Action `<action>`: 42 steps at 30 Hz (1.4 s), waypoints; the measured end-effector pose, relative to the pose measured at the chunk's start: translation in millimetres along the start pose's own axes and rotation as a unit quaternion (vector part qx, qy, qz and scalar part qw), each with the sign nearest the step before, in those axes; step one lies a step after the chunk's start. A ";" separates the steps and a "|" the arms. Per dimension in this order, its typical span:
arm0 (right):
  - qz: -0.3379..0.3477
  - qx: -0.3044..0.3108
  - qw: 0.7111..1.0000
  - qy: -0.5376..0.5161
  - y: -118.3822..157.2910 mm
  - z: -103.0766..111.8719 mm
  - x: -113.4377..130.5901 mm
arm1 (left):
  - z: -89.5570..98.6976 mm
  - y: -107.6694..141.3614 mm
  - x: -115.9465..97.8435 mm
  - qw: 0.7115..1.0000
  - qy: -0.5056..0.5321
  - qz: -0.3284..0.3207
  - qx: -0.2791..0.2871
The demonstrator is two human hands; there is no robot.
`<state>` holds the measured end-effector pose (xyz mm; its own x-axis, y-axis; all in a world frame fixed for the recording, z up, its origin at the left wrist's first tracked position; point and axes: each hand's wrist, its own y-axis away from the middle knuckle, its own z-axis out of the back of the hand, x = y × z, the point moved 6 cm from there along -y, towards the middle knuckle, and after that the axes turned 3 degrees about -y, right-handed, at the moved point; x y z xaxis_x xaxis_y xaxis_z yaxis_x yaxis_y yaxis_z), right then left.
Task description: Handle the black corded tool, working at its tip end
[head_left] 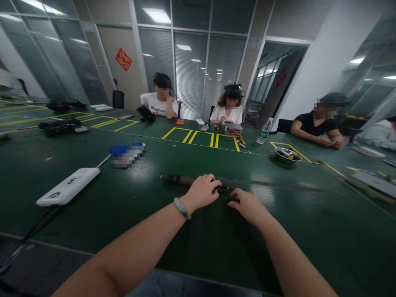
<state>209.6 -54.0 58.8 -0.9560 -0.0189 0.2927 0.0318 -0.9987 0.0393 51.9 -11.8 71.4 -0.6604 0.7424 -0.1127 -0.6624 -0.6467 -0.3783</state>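
Brown handle (pixel 176 180) under left grip (pixel 202 192) (right hand (pixel 249 207) beside)

We see long green table (pixel 46 165) with yellow tape boxes (pixel 182 128). White flat box (pixel 68 186) lies near us. Water bottle (pixel 265 130) and metal bowl (pixel 287 161) of small bits sit far off. Black bags (pixel 60 127) lie left. Three people sit across: white shirt (pixel 159 103), white top (pixel 227 115), black shirt (pixel 312 123). Red paper sign (pixel 123 59) hangs on wall.
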 end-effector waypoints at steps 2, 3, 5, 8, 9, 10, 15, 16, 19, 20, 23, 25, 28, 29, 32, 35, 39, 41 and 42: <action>0.000 0.025 1.000 -0.014 3.9 3.0 -3.6 | -0.4 -0.5 -0.4 1.000 0.001 0.004 -0.003; 0.004 0.031 0.999 -0.019 4.9 3.8 -4.3 | -0.7 -1.0 -0.4 1.000 0.002 0.005 -0.006; 0.009 0.032 0.999 -0.025 4.5 3.8 -5.7 | -1.1 -1.9 -0.1 1.000 0.006 0.006 -0.014; -0.009 0.006 0.999 -0.034 -0.9 1.5 -10.6 | -1.4 -2.8 0.8 1.000 0.016 0.000 -0.022; -0.017 -0.010 0.999 -0.035 -3.1 1.0 -12.0 | -1.5 -2.8 1.0 1.000 0.020 -0.004 -0.022; -0.023 -0.027 0.999 -0.037 -5.1 0.6 -12.8 | -1.4 -2.7 1.3 0.999 0.023 -0.007 -0.021; -0.004 -0.089 0.995 -0.053 -9.5 0.0 -4.0 | 1.0 -0.2 0.8 0.999 0.029 -0.019 -0.010; 0.006 -0.097 0.994 -0.056 -9.3 0.4 -1.2 | 1.7 0.5 0.1 0.999 0.027 -0.024 -0.008; 0.032 -0.111 0.991 -0.062 -8.2 2.1 4.1 | 3.7 2.1 -1.5 0.999 0.024 -0.032 -0.004; 0.036 -0.111 0.991 -0.061 -8.0 2.3 4.6 | 4.0 2.3 -1.6 0.999 0.025 -0.031 -0.004; 0.048 -0.106 0.992 -0.056 -8.3 2.0 4.7 | 3.3 2.3 -1.3 0.999 0.028 -0.024 -0.002; 0.054 -0.104 0.992 -0.052 -8.8 1.6 4.9 | 2.8 2.1 -1.1 0.999 0.029 -0.020 -0.005; 0.058 -0.102 0.992 -0.050 -9.2 1.3 5.9 | 2.5 1.9 -1.4 0.999 0.029 -0.016 -0.012; 0.062 -0.103 0.991 -0.050 -9.1 1.3 6.6 | 2.6 1.9 -1.6 0.999 0.029 -0.015 -0.014; 0.072 -0.113 0.989 -0.057 -8.9 1.8 8.2 | 2.7 1.8 -2.7 0.999 0.030 -0.020 -0.016; 0.066 -0.118 0.988 -0.070 -9.9 -0.2 6.9 | 2.5 1.4 -3.9 0.999 0.025 -0.026 -0.012; 0.054 -0.122 0.987 -0.092 -10.7 -3.6 5.3 | 2.7 0.9 -4.6 0.999 0.019 -0.027 -0.005; 0.041 -0.120 0.987 -0.097 -10.8 -4.8 4.3 | 2.9 0.8 -5.0 0.999 0.019 -0.029 -0.003; 0.034 -0.119 0.987 -0.098 -10.8 -5.2 3.7 | 3.0 0.7 -5.2 0.999 0.019 -0.030 -0.002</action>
<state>204.2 -43.5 54.5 -0.8781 -0.1003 0.4679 0.0019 -0.9785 -0.2063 53.8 -16.7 74.4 -0.6051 0.7865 -0.1240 -0.6991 -0.5993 -0.3899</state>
